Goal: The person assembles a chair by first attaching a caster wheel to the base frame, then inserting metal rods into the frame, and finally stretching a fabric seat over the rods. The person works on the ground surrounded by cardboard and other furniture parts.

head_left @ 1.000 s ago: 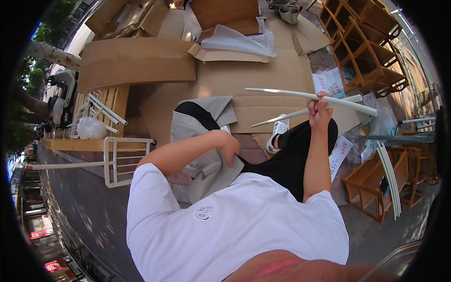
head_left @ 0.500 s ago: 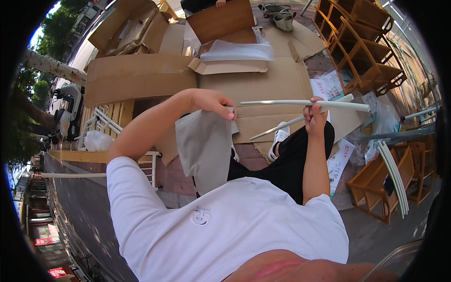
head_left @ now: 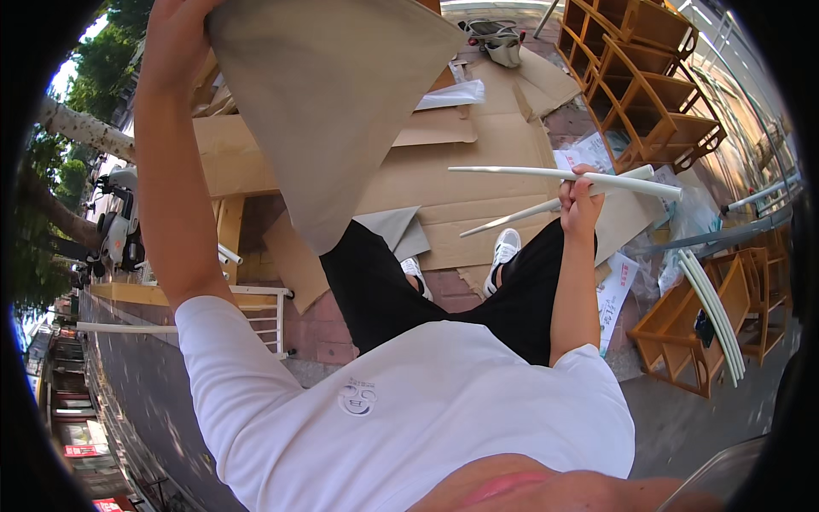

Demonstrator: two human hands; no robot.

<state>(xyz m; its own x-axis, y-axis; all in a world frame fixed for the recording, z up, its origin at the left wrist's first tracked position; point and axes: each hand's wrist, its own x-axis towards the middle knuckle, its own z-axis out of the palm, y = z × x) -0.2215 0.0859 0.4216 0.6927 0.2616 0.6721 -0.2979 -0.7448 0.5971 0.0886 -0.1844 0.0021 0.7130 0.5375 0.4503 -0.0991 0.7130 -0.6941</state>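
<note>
Hanging from the left hand (head_left: 175,34), plain grey fabric (head_left: 333,102), unwrinkled.

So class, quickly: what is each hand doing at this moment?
Left hand: closed on a beige sheet, raised high.
Right hand: closed around white rods.

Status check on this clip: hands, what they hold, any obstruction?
Left hand raised, gripping grey sheet. Right hand clamps white rods. Cardboard underfoot; nothing blocking.
</note>
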